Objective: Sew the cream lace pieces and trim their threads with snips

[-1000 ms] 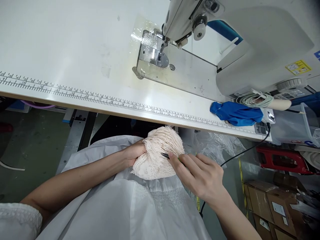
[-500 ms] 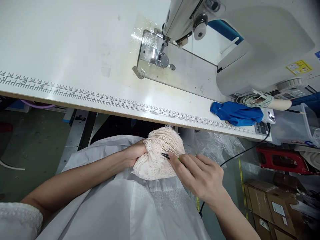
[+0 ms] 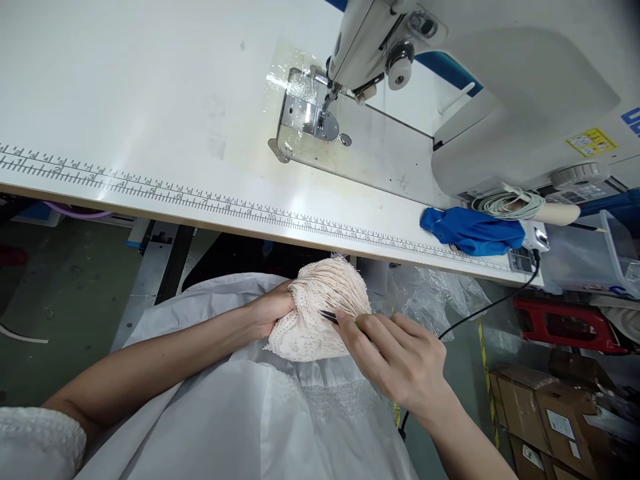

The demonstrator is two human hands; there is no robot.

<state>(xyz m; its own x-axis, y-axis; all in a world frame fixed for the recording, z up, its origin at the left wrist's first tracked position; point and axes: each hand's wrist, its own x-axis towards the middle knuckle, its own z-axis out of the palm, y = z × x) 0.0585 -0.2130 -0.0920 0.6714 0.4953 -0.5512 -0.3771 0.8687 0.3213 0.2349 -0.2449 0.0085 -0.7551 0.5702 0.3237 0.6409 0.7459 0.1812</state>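
Note:
A gathered bundle of cream lace fabric point(image 3: 333, 290) rests over my lap, just below the table edge. My left hand point(image 3: 274, 308) grips its left side, with the fingers hidden under the folds. In my right hand point(image 3: 400, 353) is a pair of thread snips point(image 3: 329, 316). Their dark pointed blades lie over the middle of the lace, and a bit of green shows between my fingers. Most of the snips' handle is covered by that hand.
Beyond the lace stands a white sewing table point(image 3: 175, 120) with a printed ruler along its front edge. It carries a sewing machine point(image 3: 500, 93), a blue cloth point(image 3: 473, 230) and a coiled cord point(image 3: 510, 202). Cardboard boxes point(image 3: 545, 417) and a red stool point(image 3: 570, 323) are at lower right.
The snips' blades have shifted slightly left over the lace and show more of their tips. Both hands keep nearly the same place; the view has moved a little.

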